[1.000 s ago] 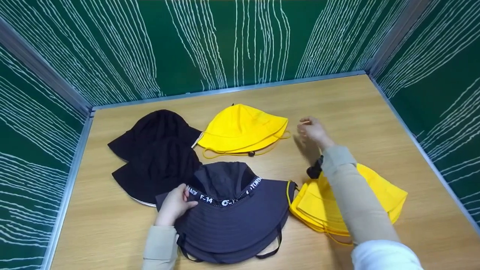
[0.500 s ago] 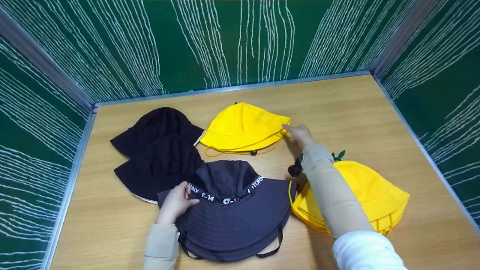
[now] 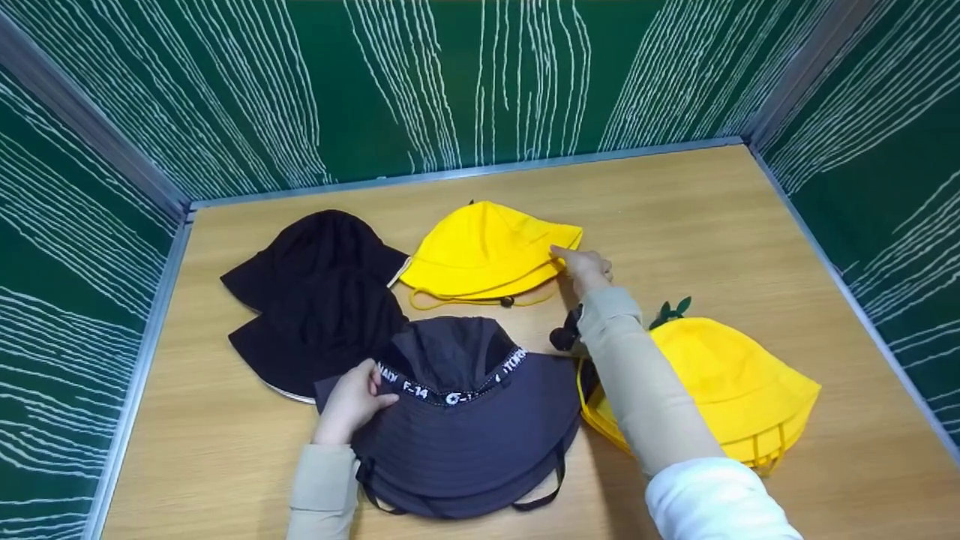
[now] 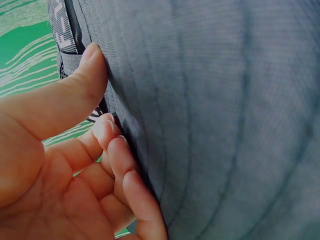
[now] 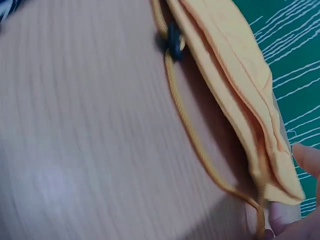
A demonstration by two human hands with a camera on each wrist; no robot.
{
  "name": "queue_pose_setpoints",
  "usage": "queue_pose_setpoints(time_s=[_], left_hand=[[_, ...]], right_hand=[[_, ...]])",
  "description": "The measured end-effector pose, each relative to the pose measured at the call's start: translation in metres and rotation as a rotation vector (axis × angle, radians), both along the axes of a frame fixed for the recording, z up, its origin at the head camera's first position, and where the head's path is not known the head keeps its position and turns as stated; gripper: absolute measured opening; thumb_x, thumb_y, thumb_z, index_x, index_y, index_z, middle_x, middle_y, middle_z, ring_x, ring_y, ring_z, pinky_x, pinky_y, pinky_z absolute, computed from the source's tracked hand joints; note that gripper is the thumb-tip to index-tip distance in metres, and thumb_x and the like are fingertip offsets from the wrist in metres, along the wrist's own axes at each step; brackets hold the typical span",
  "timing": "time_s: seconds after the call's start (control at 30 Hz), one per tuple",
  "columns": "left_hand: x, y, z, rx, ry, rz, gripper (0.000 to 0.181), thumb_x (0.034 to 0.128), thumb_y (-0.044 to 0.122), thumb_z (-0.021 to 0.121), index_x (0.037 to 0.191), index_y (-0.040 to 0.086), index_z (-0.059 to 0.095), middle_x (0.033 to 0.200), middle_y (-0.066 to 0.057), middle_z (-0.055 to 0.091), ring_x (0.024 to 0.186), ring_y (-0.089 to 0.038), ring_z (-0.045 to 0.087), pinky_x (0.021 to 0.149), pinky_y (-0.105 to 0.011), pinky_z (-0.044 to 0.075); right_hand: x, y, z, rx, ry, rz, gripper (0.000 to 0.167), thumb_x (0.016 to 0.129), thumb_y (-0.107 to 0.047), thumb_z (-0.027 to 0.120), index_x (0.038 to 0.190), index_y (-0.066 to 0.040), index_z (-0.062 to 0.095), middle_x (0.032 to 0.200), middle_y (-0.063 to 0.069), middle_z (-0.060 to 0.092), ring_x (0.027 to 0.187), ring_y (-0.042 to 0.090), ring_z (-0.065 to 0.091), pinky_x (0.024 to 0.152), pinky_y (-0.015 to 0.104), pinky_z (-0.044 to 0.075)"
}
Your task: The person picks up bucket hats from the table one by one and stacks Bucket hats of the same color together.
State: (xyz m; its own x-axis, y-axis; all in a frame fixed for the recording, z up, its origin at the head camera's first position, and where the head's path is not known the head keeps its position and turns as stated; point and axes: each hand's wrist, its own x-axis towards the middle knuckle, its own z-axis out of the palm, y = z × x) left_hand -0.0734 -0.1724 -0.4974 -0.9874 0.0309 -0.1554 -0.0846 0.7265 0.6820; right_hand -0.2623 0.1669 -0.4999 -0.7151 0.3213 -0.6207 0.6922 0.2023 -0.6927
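In the head view, my left hand (image 3: 351,401) pinches the left part of a dark grey wide-brimmed sun hat (image 3: 465,442). The left wrist view shows the thumb on the ribbed brim (image 4: 200,100) and the other fingers curled at its edge. Farther back, my right hand (image 3: 586,268) pinches the right brim corner of a yellow bucket hat (image 3: 480,251). That hat lies folded flat, and its cord (image 5: 192,132) with a black toggle (image 5: 175,42) hangs loose along the brim.
Two overlapping black hats (image 3: 322,300) lie left of the yellow one. A stack of yellow hats (image 3: 739,390) with a green leaf-like tip sits at the right, partly behind my right sleeve. Green panels (image 3: 450,90) with white lines surround the wooden table (image 3: 750,247).
My right hand has moved left from bare table to the yellow bucket hat's right brim corner and now holds it. My left hand stays on the grey sun hat.
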Motion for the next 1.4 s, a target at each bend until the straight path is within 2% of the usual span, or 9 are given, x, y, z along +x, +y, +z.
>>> queue_pose_setpoints(time_s=[0.17,0.3,0.47,0.57,0.67,0.77,0.93,1.2,1.4], left_hand=[[0.0,0.001,-0.001,0.003,0.002,0.003,0.037,0.0676,0.003,0.08,0.076,0.005,0.044,0.064,0.0,0.043,0.059,-0.012,0.038,0.057,-0.027,0.031],[-0.001,0.002,-0.001,0.001,0.007,0.002,0.036,0.0679,0.003,0.08,0.076,0.005,0.044,0.065,0.0,0.043,0.059,-0.012,0.038,0.058,-0.027,0.032],[-0.003,0.003,0.0,-0.007,0.013,-0.002,0.036,0.0681,0.003,0.08,0.076,0.005,0.044,0.065,-0.001,0.043,0.059,-0.012,0.038,0.058,-0.027,0.032],[-0.005,0.003,-0.001,-0.013,0.012,-0.004,0.036,0.0683,0.004,0.079,0.076,0.005,0.044,0.064,-0.001,0.043,0.059,-0.012,0.038,0.058,-0.027,0.032],[-0.006,0.003,-0.001,-0.02,0.014,-0.005,0.036,0.0683,0.004,0.079,0.076,0.005,0.044,0.065,-0.001,0.043,0.059,-0.012,0.038,0.058,-0.027,0.031],[-0.006,0.002,-0.002,-0.022,0.016,-0.005,0.037,0.0684,0.004,0.08,0.076,0.005,0.044,0.065,-0.001,0.043,0.059,-0.012,0.038,0.058,-0.027,0.031],[-0.005,0.002,-0.003,-0.019,0.029,-0.006,0.037,0.0689,0.005,0.08,0.077,0.005,0.044,0.065,-0.001,0.043,0.059,-0.012,0.038,0.057,-0.028,0.031],[-0.001,0.002,-0.004,-0.017,0.02,0.009,0.036,0.0685,0.004,0.08,0.076,0.005,0.044,0.065,-0.001,0.045,0.059,-0.012,0.039,0.058,-0.027,0.032],[0.001,-0.001,-0.003,-0.026,0.015,0.025,0.035,0.0698,0.006,0.08,0.076,0.006,0.045,0.066,-0.001,0.045,0.06,-0.013,0.039,0.06,-0.028,0.033]], right_hand=[[-0.005,-0.009,-0.003,-0.136,0.091,-0.117,0.076,0.089,-0.031,0.064,0.148,-0.005,0.024,0.154,0.01,0.025,0.139,0.023,0.028,0.115,0.032,0.023],[-0.008,-0.011,-0.007,-0.255,0.191,-0.151,0.068,0.091,-0.017,0.062,0.147,-0.003,0.026,0.148,0.01,0.037,0.131,0.019,0.041,0.108,0.028,0.035],[-0.006,-0.01,-0.01,-0.327,0.199,-0.126,0.065,0.094,-0.013,0.056,0.149,-0.012,0.022,0.129,0.007,0.048,0.096,0.014,0.056,0.077,0.02,0.051],[-0.004,-0.007,-0.01,-0.387,0.209,-0.135,0.061,0.095,-0.01,0.052,0.149,-0.014,0.022,0.108,0.005,0.05,0.07,0.009,0.055,0.054,0.017,0.047],[-0.003,-0.005,-0.008,-0.487,0.237,-0.155,0.057,0.095,-0.006,0.048,0.146,-0.011,0.023,0.092,0.004,0.05,0.056,0.009,0.054,0.046,0.016,0.045],[-0.001,-0.004,-0.004,-0.591,0.257,-0.163,0.055,0.095,-0.003,0.046,0.145,-0.009,0.022,0.085,0.004,0.051,0.054,0.01,0.056,0.043,0.017,0.045],[0.003,-0.001,0.006,-0.672,0.259,-0.162,0.049,0.096,-0.006,0.047,0.14,-0.011,0.026,0.084,0.004,0.052,0.051,0.01,0.055,0.04,0.016,0.042],[0.013,0.002,0.033,-0.962,0.367,-0.225,0.017,0.095,0.0,0.046,0.108,-0.009,0.04,0.073,0.006,0.056,0.055,0.014,0.056,0.041,0.018,0.041],[0.023,0.0,0.056,-1.208,0.421,-0.261,0.028,0.095,0.006,0.042,0.117,-0.011,0.038,0.097,0.009,0.054,0.077,0.019,0.061,0.063,0.026,0.054]])
